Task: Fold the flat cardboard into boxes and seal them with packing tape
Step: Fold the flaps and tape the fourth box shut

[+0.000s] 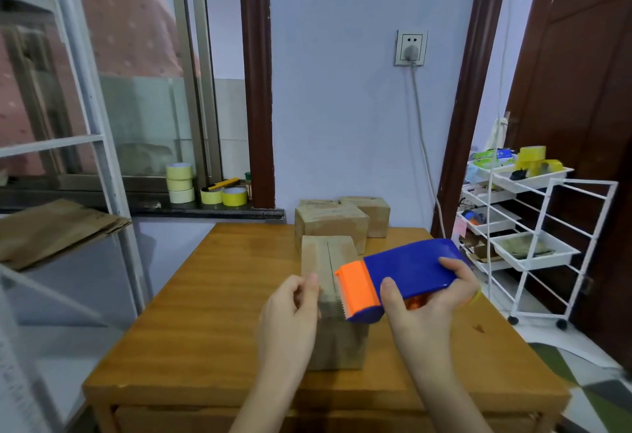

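Head view: the box I'm sealing sits mid-counter, right under my hands, its top seam running from 12 to 6 o'clock, straight away from me. That seam is the line the tape has to follow, so the coming pull should, I judge, go along it and not across.

My right hand is curled round the dispenser, thumb on its near side and fingers over the blue top, with the orange toothed end pointing to 9 o'clock just above the box's near edge. My left hand is at the box's 9 o'clock side, thumb and fingertips pinched together at the near left of the top; I think they hold the tape's free end, but the tape itself is too clear to make out. Both hands are about equally close to the seam; the left is the one touching the box.

Two finished-looking boxes stand past it at 12 o'clock, near the counter back edge. Tape rolls line the sill at 10 o'clock, and a white cart stands at 2 o'clock.
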### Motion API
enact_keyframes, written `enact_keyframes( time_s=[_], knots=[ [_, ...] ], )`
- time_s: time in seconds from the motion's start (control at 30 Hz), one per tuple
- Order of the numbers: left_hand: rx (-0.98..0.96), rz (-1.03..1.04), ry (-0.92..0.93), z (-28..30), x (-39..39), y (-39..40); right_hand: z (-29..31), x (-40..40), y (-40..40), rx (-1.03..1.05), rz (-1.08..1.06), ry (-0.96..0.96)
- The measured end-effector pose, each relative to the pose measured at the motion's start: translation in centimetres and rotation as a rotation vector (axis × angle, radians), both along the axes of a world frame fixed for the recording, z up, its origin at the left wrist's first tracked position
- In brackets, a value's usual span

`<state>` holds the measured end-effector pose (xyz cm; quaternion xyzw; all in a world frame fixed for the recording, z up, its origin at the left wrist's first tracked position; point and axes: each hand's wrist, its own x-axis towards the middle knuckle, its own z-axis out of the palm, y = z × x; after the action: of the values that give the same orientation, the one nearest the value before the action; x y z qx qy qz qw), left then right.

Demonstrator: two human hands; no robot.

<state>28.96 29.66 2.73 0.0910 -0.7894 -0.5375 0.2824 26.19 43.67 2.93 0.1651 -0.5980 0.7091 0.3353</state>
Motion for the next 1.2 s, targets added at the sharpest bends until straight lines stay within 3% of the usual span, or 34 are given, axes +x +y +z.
enact_keyframes(
  time_s=[0.27,0.4,0.53,0.8,1.2],
  knots=[
    [-0.377,0.153,-0.109,-0.6,0.5,-0.2,-0.7,-0.1,1.1,0.024,-0.037,0.038],
    [-0.341,0.222,-0.079,-0.3,0.7,-3.3,0.6,-0.7,3.4,-0.083,-0.13,0.066],
    [-0.395,0.188,-0.111,-0.6,0.3,-5.1,1.2,-0.7,4.6,-0.015,-0.183,0.091],
    [-0.179,0.103,-0.076,-1.9,-0.7,-5.4,0.1,-1.0,4.2,0.045,-0.173,0.079],
    [-0.33,0.136,-0.154,-1.4,-2.7,-5.6,-1.4,-3.7,5.0,0.155,-0.152,-0.072]
  ],
)
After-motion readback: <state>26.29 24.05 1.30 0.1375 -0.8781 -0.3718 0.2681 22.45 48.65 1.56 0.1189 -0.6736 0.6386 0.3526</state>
